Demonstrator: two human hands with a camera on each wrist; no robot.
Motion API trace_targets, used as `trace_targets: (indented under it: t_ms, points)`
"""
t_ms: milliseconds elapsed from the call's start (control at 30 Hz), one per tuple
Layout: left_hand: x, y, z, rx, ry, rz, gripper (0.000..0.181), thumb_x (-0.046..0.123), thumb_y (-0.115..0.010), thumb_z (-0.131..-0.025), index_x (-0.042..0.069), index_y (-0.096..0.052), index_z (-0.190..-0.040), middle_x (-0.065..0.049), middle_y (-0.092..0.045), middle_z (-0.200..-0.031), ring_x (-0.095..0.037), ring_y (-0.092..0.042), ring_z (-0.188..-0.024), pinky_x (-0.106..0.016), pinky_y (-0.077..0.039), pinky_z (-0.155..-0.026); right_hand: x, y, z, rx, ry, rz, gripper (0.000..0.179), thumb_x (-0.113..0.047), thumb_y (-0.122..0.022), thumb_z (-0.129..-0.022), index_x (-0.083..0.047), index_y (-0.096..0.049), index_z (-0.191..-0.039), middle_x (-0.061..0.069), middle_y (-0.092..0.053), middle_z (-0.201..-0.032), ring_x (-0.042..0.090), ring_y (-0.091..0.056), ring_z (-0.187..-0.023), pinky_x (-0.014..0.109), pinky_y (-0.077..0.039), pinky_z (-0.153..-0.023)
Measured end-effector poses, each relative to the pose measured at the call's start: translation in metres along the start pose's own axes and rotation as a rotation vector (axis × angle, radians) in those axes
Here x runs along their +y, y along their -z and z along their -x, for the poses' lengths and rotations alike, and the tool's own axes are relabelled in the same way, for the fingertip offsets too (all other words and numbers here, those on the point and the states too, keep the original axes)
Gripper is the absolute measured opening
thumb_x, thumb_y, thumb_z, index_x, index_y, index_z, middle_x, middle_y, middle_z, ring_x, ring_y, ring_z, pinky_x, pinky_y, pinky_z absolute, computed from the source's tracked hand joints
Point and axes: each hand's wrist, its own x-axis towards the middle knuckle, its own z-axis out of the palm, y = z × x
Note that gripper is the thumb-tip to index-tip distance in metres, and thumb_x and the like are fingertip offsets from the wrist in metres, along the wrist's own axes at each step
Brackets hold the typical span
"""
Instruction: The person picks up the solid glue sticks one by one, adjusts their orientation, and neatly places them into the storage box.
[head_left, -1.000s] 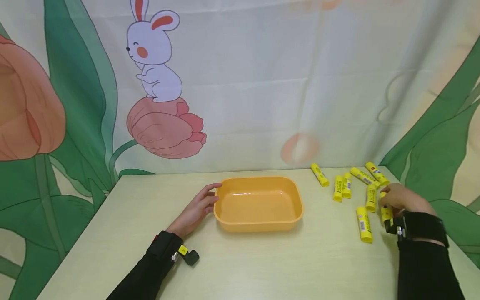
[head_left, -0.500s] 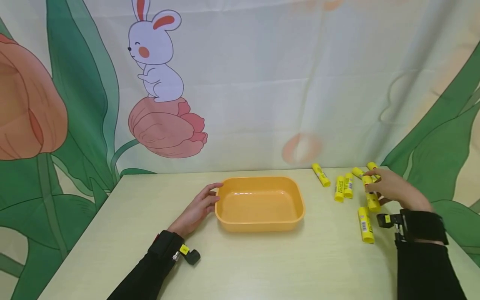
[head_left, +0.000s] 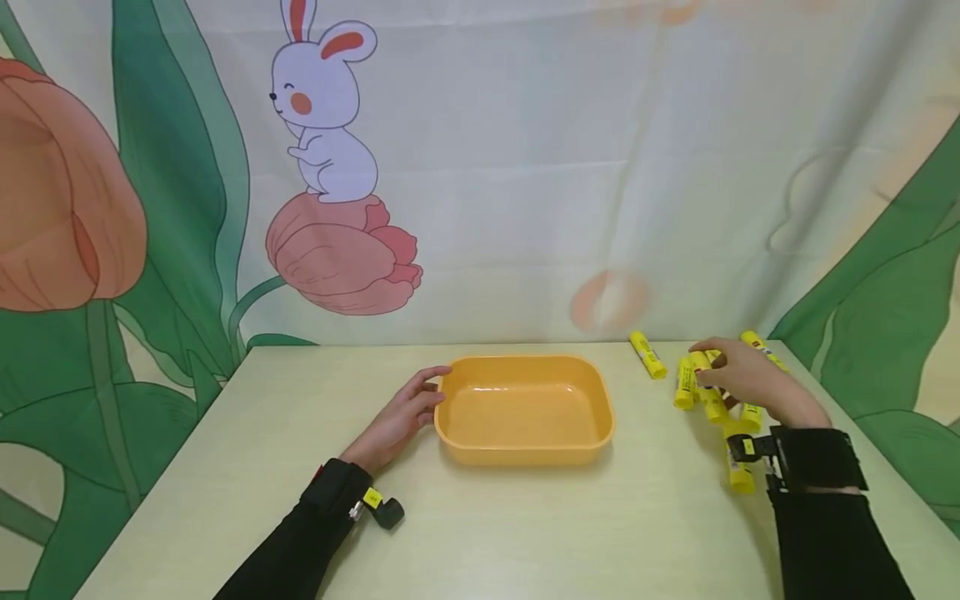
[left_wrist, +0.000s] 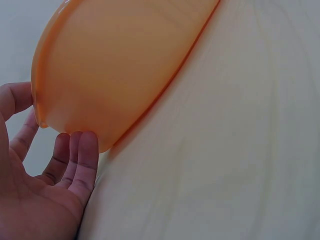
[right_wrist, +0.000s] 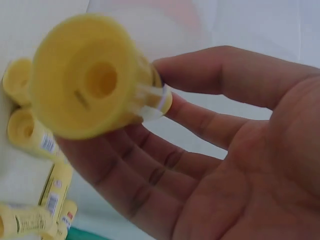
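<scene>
My left hand [head_left: 397,417] rests relaxed at the left end of a yellow-orange plastic tray [head_left: 525,456]. In the left wrist view its fingertips touch the rim and outer wall of that tray [left_wrist: 125,60]. My right hand [head_left: 753,383] pinches a yellow glue stick [head_left: 712,407] between thumb and fingers, over the group of sticks on the right. Seen from the right wrist, the hollow round base of this glue stick [right_wrist: 82,100] faces the camera, and the fingers curl behind it.
Several other yellow glue sticks lie on the pale table [head_left: 570,533]: one at the back [head_left: 648,355], one left of the right hand [head_left: 683,383], one under the right wrist [head_left: 741,477]. A printed curtain [head_left: 487,167] hangs behind the table.
My right hand has lifted a glue stick from the right of the group and carried it left over the others. The left hand stays at the tray. The head view has shifted slightly.
</scene>
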Motion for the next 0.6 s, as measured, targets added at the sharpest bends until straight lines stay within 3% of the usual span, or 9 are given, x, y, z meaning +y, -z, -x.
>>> trace_targets:
  t_ms: [133,367,600]
  points:
    - [0.000,0.000,0.000,-0.003,0.000,-0.004,0.044,0.023,-0.052,-0.110,0.021,-0.044,-0.154,-0.016,-0.042,-0.132,-0.031,-0.052,-0.116,-0.026,-0.051,-0.094,-0.012,-0.007,-0.003,0.007,0.035,0.018,0.058,-0.011,-0.059,-0.102,0.014,-0.037,-0.149,0.023,-0.064,-0.103,0.024,-0.062,-0.077,0.042,-0.060,-0.069]
    - [0.000,0.001,0.000,0.000,0.007,-0.009,0.045,0.023,-0.052,-0.110,0.021,-0.044,-0.154,-0.016,-0.042,-0.133,-0.031,-0.052,-0.118,-0.026,-0.051,-0.094,-0.032,-0.017,-0.006,-0.009,0.016,0.048,0.058,-0.015,-0.062,-0.103,0.009,-0.038,-0.150,0.032,-0.058,-0.116,0.026,-0.064,-0.081,0.041,-0.061,-0.073]
    - [0.000,0.001,-0.001,-0.001,0.003,-0.013,0.045,0.022,-0.052,-0.110,0.021,-0.044,-0.154,-0.016,-0.042,-0.134,-0.031,-0.052,-0.118,-0.026,-0.051,-0.094,-0.042,-0.026,-0.008,-0.014,0.070,-0.003,0.060,-0.016,-0.063,-0.102,0.007,-0.040,-0.152,0.029,-0.058,-0.116,0.025,-0.063,-0.082,0.043,-0.060,-0.072]
